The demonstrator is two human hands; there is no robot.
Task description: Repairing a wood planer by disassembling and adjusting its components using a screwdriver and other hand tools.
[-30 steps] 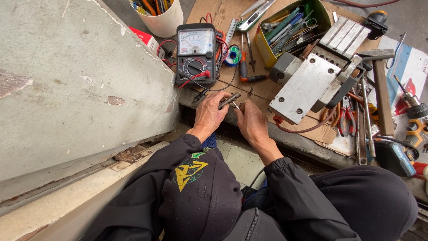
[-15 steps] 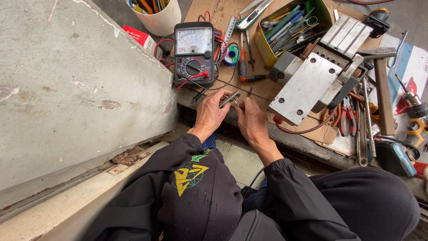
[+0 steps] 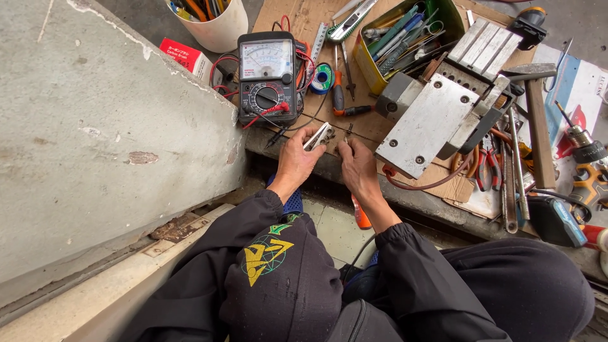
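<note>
A cardboard sheet (image 3: 370,123) carries an analog multimeter (image 3: 266,77), metal block (image 3: 425,124) and hammer (image 3: 538,117).

Analog multimeter (image 3: 268,76), white cup of tools (image 3: 217,22), yellow-green tool tray (image 3: 405,41), hammer (image 3: 537,114), pliers (image 3: 484,166), metal block (image 3: 430,123) lying on cardboard.

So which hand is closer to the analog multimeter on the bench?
Left. The left hand holds a small metal part just below the multimeter, beside its leads. The right hand rests farther right, toward the metal block.
</note>
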